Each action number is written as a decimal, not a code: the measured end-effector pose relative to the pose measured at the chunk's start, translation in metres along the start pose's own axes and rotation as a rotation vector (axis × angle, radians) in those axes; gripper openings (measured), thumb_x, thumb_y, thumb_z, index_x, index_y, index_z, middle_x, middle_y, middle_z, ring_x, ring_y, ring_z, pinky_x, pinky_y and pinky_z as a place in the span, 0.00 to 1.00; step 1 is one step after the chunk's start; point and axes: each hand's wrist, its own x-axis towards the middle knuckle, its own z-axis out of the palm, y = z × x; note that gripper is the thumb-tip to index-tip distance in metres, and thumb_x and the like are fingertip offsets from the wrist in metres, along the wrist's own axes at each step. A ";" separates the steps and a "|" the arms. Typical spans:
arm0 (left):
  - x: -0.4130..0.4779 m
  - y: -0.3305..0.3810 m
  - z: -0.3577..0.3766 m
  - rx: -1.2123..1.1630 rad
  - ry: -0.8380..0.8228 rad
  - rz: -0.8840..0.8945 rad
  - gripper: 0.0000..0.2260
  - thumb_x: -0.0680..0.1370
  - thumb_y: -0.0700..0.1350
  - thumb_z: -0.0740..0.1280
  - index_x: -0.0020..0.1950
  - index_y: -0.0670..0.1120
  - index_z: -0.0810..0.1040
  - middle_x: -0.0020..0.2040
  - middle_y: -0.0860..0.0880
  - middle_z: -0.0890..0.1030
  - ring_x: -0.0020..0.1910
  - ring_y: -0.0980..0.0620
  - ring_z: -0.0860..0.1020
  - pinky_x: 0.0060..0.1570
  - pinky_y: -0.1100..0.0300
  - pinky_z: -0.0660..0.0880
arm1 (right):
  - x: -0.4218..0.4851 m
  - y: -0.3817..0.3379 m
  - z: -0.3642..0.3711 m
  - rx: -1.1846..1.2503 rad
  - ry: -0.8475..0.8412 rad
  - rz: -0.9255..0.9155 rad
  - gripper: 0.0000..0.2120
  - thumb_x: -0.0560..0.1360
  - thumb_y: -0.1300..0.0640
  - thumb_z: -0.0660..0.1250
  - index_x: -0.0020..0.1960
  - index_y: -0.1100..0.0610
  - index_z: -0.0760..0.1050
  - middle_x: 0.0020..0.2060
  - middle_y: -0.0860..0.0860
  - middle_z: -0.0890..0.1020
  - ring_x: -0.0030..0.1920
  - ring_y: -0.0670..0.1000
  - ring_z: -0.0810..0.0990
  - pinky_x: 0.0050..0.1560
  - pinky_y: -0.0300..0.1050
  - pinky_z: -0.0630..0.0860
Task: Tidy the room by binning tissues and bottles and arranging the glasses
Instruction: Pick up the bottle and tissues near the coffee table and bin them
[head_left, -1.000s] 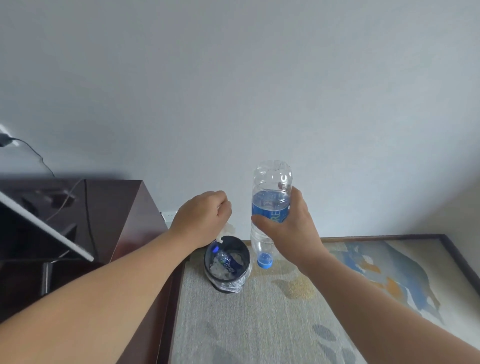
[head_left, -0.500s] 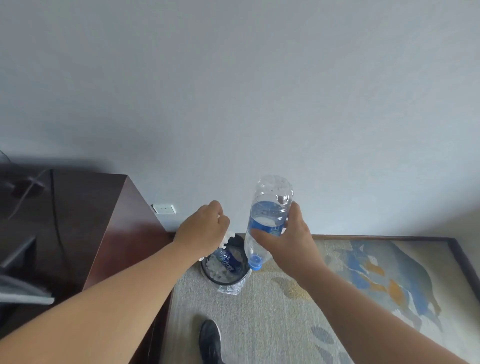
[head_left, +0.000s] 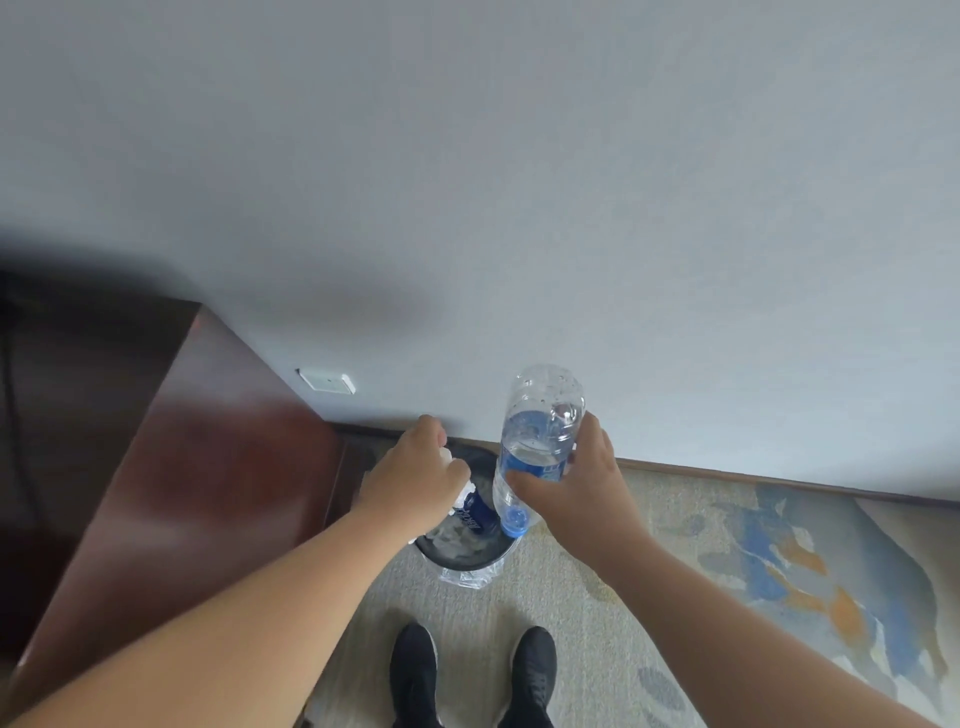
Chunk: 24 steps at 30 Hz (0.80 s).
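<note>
Head view: the right hand (head_left: 576, 493) holds a clear bottle (head_left: 540, 426) upside down, its fingers (head_left: 524, 480) and thumb wrapped round the blue label. The blue cap points down, just above the near right rim of the bin (head_left: 467, 558). The left hand (head_left: 415, 478) hangs over the bin's left side with its fingers curled into a fist round a white tissue (head_left: 466, 489), of which only scraps show. The bin stands on the carpet (head_left: 727, 545) at its far edge, against the wall and just beside a dark cabinet (head_left: 182, 467). Another bottle (head_left: 475, 512) already lies inside, on the clear liner (head_left: 467, 574).

The main risk is the drop point. The cap sits close to the rim rather than over the middle, so the bottle could strike the rim or the bottle inside and bounce onto the carpet near the shoes (head_left: 415, 670). It seems to hold some water, and that weight could rock a light bin. The tissue is light and may cling to the fingers or drift past the left rim towards the cabinet.
</note>
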 end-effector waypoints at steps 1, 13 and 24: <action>0.010 -0.008 0.013 -0.011 -0.009 -0.030 0.07 0.74 0.47 0.61 0.49 0.48 0.65 0.46 0.51 0.72 0.43 0.48 0.73 0.38 0.56 0.65 | 0.011 0.012 0.008 -0.008 -0.017 0.003 0.28 0.68 0.50 0.74 0.63 0.47 0.64 0.55 0.44 0.71 0.51 0.42 0.74 0.42 0.39 0.72; 0.115 -0.116 0.171 -0.053 -0.048 -0.302 0.13 0.75 0.54 0.64 0.53 0.50 0.65 0.51 0.50 0.74 0.49 0.47 0.75 0.43 0.55 0.71 | 0.134 0.152 0.117 -0.153 -0.163 0.051 0.24 0.68 0.50 0.73 0.57 0.44 0.63 0.51 0.44 0.75 0.49 0.47 0.77 0.44 0.45 0.77; 0.139 -0.162 0.228 0.043 -0.096 -0.326 0.23 0.78 0.57 0.59 0.69 0.49 0.64 0.65 0.45 0.70 0.56 0.42 0.74 0.52 0.49 0.74 | 0.153 0.226 0.164 -0.235 -0.241 0.103 0.38 0.69 0.52 0.73 0.74 0.47 0.57 0.68 0.45 0.68 0.61 0.47 0.72 0.53 0.44 0.71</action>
